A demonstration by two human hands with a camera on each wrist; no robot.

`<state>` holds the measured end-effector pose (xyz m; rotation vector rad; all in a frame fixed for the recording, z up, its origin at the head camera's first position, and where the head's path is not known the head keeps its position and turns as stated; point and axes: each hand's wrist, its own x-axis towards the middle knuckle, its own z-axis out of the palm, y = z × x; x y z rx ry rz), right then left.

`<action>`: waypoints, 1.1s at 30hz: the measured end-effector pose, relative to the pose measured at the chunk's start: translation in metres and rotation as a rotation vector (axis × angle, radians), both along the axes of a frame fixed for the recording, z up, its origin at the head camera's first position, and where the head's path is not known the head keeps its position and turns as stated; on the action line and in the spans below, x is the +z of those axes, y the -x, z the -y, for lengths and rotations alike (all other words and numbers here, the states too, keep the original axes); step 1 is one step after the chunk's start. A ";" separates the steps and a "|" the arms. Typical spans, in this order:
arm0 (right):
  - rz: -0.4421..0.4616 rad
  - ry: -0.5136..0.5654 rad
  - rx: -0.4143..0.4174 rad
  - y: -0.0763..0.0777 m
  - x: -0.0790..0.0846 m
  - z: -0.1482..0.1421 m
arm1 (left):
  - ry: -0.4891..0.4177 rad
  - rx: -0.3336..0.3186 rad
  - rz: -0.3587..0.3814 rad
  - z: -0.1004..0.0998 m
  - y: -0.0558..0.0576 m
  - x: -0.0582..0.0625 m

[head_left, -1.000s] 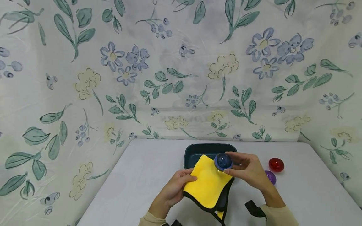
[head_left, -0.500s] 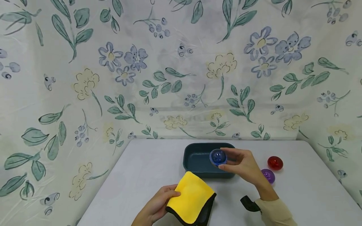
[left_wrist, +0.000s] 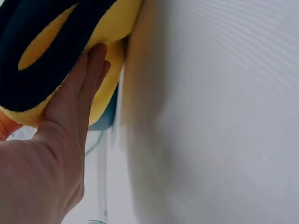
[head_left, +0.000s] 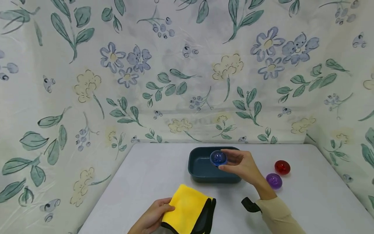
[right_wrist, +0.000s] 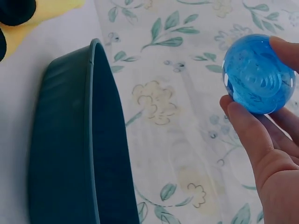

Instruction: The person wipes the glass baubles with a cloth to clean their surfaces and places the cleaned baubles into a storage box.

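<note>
A clear blue ball (head_left: 218,158) is pinched between the thumb and fingers of my right hand (head_left: 241,164). In the head view it overlaps the dark teal bin (head_left: 214,179); the right wrist view shows the ball (right_wrist: 258,73) held above and apart from the bin's rim (right_wrist: 93,60). My left hand (head_left: 153,214) grips a folded yellow cloth (head_left: 187,206) with black edging, thumb on top, near the table's front. In the left wrist view the fingers lie under the cloth (left_wrist: 110,28), which hangs close over the white table.
On the white table (head_left: 140,175), a red ball (head_left: 282,167) and a purple ball (head_left: 274,181) lie to the right of the bin, beside my right forearm. A floral curtain (head_left: 175,81) stands behind the table and along its sides.
My right hand has carried the blue ball left and up, from against the cloth to over the bin. My left hand has drawn the cloth left and toward me, uncovering the bin.
</note>
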<state>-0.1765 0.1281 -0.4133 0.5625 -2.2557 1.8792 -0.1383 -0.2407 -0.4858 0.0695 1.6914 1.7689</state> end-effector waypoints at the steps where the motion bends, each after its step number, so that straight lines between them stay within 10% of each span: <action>1: 0.005 0.008 0.002 0.002 0.000 0.001 | 0.003 0.003 0.009 0.001 0.000 -0.002; 19: 0.082 0.078 -0.006 0.032 -0.006 0.014 | -0.045 -0.028 0.075 0.014 0.011 -0.025; 33: 0.131 0.107 -0.028 0.056 -0.026 0.031 | 0.024 0.024 0.022 0.004 0.000 -0.010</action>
